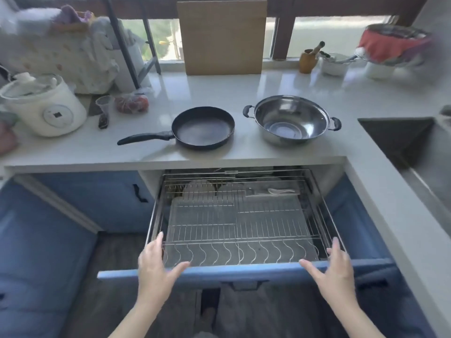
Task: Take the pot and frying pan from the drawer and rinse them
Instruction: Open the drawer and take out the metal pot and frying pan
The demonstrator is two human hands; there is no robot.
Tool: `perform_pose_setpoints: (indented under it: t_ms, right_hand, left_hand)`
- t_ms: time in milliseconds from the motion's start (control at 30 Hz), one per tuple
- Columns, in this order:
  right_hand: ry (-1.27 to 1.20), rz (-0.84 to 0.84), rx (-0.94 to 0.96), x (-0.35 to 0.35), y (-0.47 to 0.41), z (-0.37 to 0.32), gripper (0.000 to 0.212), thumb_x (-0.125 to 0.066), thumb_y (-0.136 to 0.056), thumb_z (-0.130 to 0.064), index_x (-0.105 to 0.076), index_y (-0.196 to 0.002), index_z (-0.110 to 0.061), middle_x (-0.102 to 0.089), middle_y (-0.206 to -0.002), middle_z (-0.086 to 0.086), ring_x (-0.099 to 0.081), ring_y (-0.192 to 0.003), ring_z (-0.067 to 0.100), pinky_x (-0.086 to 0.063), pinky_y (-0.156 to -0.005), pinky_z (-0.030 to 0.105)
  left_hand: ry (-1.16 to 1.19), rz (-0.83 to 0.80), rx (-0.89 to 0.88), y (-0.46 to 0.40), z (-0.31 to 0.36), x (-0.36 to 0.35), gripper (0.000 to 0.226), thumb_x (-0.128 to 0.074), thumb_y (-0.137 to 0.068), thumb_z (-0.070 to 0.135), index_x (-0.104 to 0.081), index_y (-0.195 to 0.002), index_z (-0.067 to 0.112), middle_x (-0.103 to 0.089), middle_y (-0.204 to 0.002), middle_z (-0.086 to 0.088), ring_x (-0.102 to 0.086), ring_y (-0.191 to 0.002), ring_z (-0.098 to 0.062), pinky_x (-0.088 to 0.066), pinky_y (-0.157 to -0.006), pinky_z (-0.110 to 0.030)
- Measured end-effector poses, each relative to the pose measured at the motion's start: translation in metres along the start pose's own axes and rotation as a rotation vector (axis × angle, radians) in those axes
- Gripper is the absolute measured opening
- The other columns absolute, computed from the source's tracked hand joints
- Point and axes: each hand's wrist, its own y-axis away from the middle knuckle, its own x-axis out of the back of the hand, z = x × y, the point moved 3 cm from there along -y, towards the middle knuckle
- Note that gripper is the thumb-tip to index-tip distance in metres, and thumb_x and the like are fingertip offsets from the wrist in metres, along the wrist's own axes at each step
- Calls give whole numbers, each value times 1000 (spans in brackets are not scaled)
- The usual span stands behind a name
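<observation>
Left hand point(156, 267): bare, palm down, fingers spread, thumb pointing inward, holding nothing.
Right hand point(334, 269): bare, palm down, fingers spread, thumb inward, holding nothing.
Forearms: bare, reaching forward, well apart.

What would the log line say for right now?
frying pan: on counter | pot: on counter | drawer: open | left hand, right hand: open, at drawer front | rinse: not done

Pan and pot on a pale kitchen counter point(219, 86)

A black frying pan point(202, 128) sits just left of a steel pot point(291, 119); a white rice cooker point(42, 106), a cardboard sheet point(222, 37) and a wooden mortar point(308, 61) stand farther back.
</observation>
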Motion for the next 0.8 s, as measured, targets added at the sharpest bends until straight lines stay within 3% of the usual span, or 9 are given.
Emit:
perform_pose_setpoints:
  t_ms: [100,233,467,800]
  right_hand:
    - [-5,72,-157,1,37,39,110,-88,-68,-40,-25,-150,-1,-56,-124,22,-44,-119,36,-39,-98,51]
    - [68,-8,-281,-9,59,50,111,-83,-68,-53,-26,-147,-1,-51,-129,20,-46,-121,39,-45,-92,54]
    - [196,-46,-284,-21,32,34,120,-72,-71,-69,-15,-153,-3,-42,-142,20,-41,-130,36,-43,-96,49]
    - [110,-22,-427,-45,-12,26,117,-83,-64,-60,-27,-142,5,-44,-137,26,-43,-127,43,-43,-95,55]
  left_hand:
    - [-50,113,289,46,-29,-2,111,-92,-61,34,-33,-149,2,-45,-141,-24,-36,-134,-40,-27,-110,-52]
    - [-60,79,533,71,-47,-7,122,-92,-57,43,-26,-150,1,-40,-141,-31,-33,-134,-45,-29,-107,-57]
    - [-54,79,627,39,-50,-23,125,-84,-63,57,-18,-151,-1,-33,-147,-29,-28,-137,-42,-25,-111,-52]
    - [-24,104,647,9,-41,-35,132,-81,-64,61,-7,-154,-2,-31,-149,-26,-27,-138,-40,-24,-111,-49]
